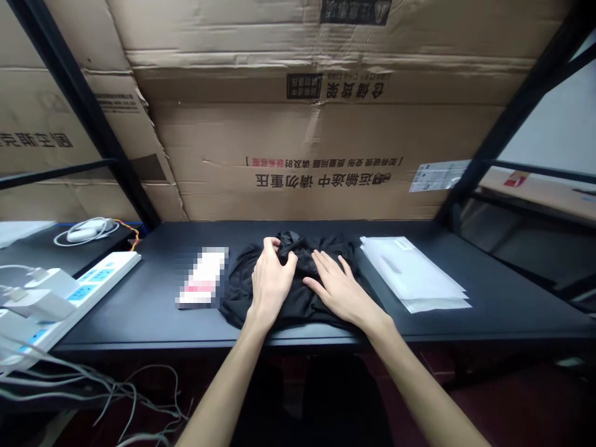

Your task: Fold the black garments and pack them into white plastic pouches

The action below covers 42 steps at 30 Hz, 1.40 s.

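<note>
A crumpled black cloth [305,313] with a thin, slightly shiny look lies bunched near the front edge of the black desk. My left hand [272,279] rests on its left part, fingers curled and thumb bent in, gripping a bunched fold. Part of those fingers is hidden behind the hand. My right hand [342,288] lies on the right side of the cloth, palm down, with its fingers stretched out and thumb apart. What kind of item the cloth is cannot be made out.
Right of the cloth is a stack of white translucent plastic bags [410,273]. A blurred-out phone-shaped item [203,277] lies to the left. A white power strip [100,276] with chargers and loose cables borders the desk's left side. Cardboard [298,130] walls the back, between black metal posts.
</note>
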Tool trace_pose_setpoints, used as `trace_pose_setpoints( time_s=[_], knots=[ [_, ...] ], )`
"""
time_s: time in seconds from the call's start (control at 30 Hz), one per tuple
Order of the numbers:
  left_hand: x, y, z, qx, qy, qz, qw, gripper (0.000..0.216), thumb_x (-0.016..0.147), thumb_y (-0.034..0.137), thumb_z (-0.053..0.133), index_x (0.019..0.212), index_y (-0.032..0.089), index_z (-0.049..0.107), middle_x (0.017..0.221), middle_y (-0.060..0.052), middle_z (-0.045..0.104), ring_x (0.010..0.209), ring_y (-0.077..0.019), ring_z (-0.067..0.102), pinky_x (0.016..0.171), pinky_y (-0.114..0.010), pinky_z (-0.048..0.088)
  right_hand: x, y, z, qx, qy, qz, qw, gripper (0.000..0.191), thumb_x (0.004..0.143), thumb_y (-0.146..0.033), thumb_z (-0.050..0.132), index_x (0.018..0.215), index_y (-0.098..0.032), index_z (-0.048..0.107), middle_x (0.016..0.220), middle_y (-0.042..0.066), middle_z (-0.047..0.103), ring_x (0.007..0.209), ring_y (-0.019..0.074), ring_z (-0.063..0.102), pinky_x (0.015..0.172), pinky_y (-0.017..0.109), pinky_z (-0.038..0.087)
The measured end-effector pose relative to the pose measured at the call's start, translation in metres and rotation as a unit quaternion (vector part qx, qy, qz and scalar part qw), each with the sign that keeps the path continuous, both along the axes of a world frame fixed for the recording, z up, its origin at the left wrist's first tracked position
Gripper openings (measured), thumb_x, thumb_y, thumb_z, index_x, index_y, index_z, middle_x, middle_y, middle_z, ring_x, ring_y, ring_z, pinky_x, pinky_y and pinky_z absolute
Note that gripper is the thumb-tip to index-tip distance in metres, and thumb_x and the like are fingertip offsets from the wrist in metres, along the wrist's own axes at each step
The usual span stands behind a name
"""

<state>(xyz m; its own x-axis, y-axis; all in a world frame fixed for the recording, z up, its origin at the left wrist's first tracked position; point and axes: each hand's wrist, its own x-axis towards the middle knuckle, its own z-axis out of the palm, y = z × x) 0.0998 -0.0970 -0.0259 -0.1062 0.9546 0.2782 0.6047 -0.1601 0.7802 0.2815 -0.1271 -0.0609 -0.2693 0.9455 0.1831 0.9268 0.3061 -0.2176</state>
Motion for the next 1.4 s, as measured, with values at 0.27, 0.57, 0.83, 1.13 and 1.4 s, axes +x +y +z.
trace_pose_setpoints(
  time_s=[0.27, 0.57, 0.83, 1.13, 1.4],
  knots=[
    [0.036, -0.014, -0.009, -0.024, -0.06, -0.074, 0.995, 0.039, 0.098, 0.028, 0.063, 0.132, 0.027, 0.043, 0.137, -0.013, 0.066, 0.112, -0.03, 0.074, 0.099, -0.044, 0.055, 0.002, 0.0, -0.002, -0.005, -0.003, 0.011, 1.0, 0.069, 0.114, -0.047, 0.028, 0.168, -0.004, 0.033, 0.175, 0.02, 0.028, 0.166, 0.029, 0.021, 0.135, 0.057, 0.014],
    [0.049, -0.012, -0.006, 0.025, -0.089, -0.071, 0.993, 0.052, 0.102, 0.013, 0.042, 0.152, 0.025, 0.037, 0.12, -0.012, 0.079, 0.101, -0.0296, 0.079, 0.091, -0.043, 0.06, 0.018, -0.013, 0.01, 0.032, 0.062, 0.029, 0.997, 0.075, 0.11, -0.052, 0.041, 0.17, -0.007, 0.029, 0.176, 0.02, 0.025, 0.165, 0.029, 0.021, 0.135, 0.055, 0.019],
    [0.089, -0.008, -0.012, 0.123, 0.069, -0.168, 0.976, 0.071, 0.098, 0.006, 0.035, 0.169, 0.011, 0.028, 0.171, -0.018, 0.042, 0.159, -0.0254, 0.04, 0.129, -0.043, 0.039, 0.066, -0.062, 0.019, 0.063, 0.101, -0.022, 0.993, 0.065, 0.108, -0.05, 0.051, 0.165, -0.019, 0.045, 0.17, 0.014, 0.043, 0.159, 0.0326, 0.039, 0.13, 0.058, 0.034],
    [0.106, -0.012, -0.036, 0.126, 0.288, -0.238, 0.919, 0.068, 0.105, 0.033, 0.05, 0.166, 0.007, 0.034, 0.175, -0.017, 0.032, 0.165, -0.0318, 0.026, 0.135, -0.055, 0.023, 0.104, -0.089, 0.039, 0.1, 0.195, -0.159, 0.963, 0.035, 0.104, -0.049, 0.054, 0.121, -0.027, 0.076, 0.124, 0.009, 0.078, 0.107, 0.0292, 0.075, 0.093, 0.047, 0.062],
    [0.075, -0.013, -0.015, 0.093, 0.228, -0.328, 0.912, 0.07, 0.108, 0.041, 0.051, 0.168, 0.012, 0.03, 0.174, -0.018, 0.034, 0.163, -0.0285, 0.031, 0.134, -0.053, 0.026, 0.114, -0.046, -0.002, 0.144, 0.12, -0.282, 0.941, 0.039, 0.097, -0.049, 0.054, 0.114, -0.019, 0.073, 0.11, 0.018, 0.074, 0.103, 0.0384, 0.071, 0.086, 0.055, 0.058]
  ],
)
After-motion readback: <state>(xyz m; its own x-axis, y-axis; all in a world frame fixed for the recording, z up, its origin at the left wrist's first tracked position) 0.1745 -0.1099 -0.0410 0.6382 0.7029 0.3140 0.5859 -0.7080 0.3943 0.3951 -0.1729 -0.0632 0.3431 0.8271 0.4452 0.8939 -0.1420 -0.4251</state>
